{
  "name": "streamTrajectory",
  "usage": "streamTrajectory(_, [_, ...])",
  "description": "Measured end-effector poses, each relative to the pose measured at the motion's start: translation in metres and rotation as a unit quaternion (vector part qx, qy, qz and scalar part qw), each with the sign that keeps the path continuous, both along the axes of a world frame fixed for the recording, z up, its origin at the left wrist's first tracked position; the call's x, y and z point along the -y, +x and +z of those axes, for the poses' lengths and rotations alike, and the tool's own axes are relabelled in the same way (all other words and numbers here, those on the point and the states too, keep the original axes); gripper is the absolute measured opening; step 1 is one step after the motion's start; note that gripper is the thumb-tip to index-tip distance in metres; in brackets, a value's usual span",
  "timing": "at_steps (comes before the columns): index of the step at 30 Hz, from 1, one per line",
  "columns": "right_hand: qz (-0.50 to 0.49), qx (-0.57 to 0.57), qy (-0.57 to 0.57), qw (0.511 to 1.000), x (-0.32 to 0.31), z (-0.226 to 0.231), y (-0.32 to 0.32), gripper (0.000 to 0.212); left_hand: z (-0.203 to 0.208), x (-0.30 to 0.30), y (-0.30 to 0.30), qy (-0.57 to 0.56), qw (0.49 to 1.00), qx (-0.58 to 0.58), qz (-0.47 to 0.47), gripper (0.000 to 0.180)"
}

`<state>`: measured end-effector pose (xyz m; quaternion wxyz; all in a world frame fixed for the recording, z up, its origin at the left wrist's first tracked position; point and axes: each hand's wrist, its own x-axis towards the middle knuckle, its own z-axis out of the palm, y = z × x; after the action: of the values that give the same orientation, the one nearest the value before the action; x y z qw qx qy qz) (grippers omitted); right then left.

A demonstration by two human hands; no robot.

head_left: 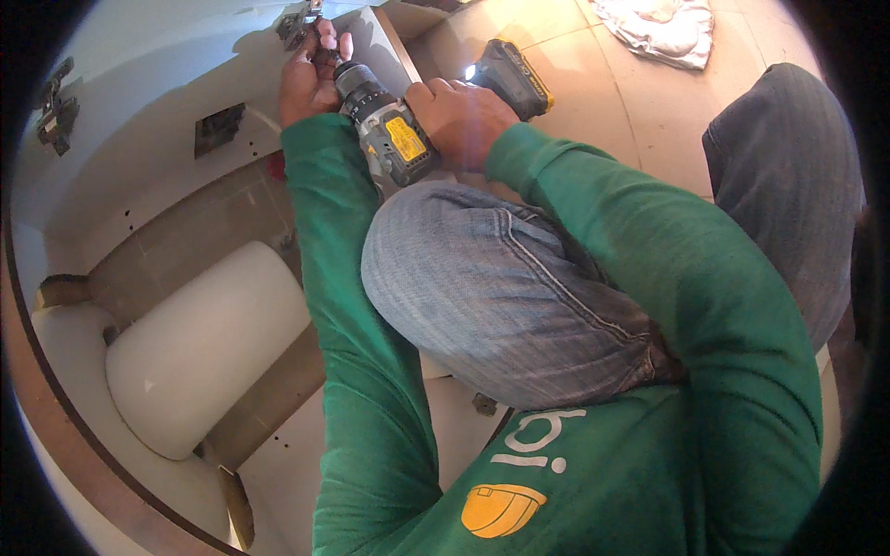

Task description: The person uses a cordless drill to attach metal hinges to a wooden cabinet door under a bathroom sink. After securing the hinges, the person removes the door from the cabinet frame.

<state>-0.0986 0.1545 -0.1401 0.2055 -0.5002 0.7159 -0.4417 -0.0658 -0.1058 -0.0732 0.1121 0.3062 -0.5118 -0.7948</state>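
Note:
A cordless drill (pixel 394 125) in grey, black and yellow is in my right hand (pixel 464 120), which wraps round its handle. Its battery end (pixel 519 83) sticks out to the right of that hand, beside a small bright light. The chuck points up and left, toward a metal cabinet hinge (pixel 298 25) on the white panel. My left hand (pixel 315 82) is beside the chuck, just below the hinge, its fingers curled together around the tip of the drill. What those fingers pinch is too small and covered to make out.
Another metal hinge (pixel 57 107) sits on the white panel at far left. Inside the cabinet stands a white ceramic cylinder (pixel 209 352). A brown-edged board (pixel 394 46) rises beside the drill. A white cloth (pixel 658 28) lies on the tiled floor. My bent knee (pixel 445 250) is close below the drill.

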Motion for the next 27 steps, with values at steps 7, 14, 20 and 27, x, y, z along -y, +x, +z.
streamTrajectory(7, [0.007, 0.015, -0.006, 1.000, 0.002, 0.000, 0.001, 0.039, 0.005, 0.001, 0.001, 0.025, 1.000, 0.004, 0.002, 0.018])
streamTrajectory(14, [0.016, 0.025, -0.020, 0.999, 0.002, -0.007, -0.001, 0.042, 0.001, -0.005, -0.002, 0.010, 0.997, 0.005, 0.070, 0.019])
streamTrajectory(20, [0.027, 0.060, -0.011, 0.998, 0.001, -0.009, -0.003, 0.044, -0.001, -0.034, 0.004, 0.033, 0.989, -0.069, 0.128, 0.024])
streamTrajectory(27, [-0.005, 0.079, -0.031, 0.996, 0.003, -0.016, 0.000, 0.047, -0.004, -0.013, -0.001, 0.017, 0.995, -0.016, 0.095, 0.024])
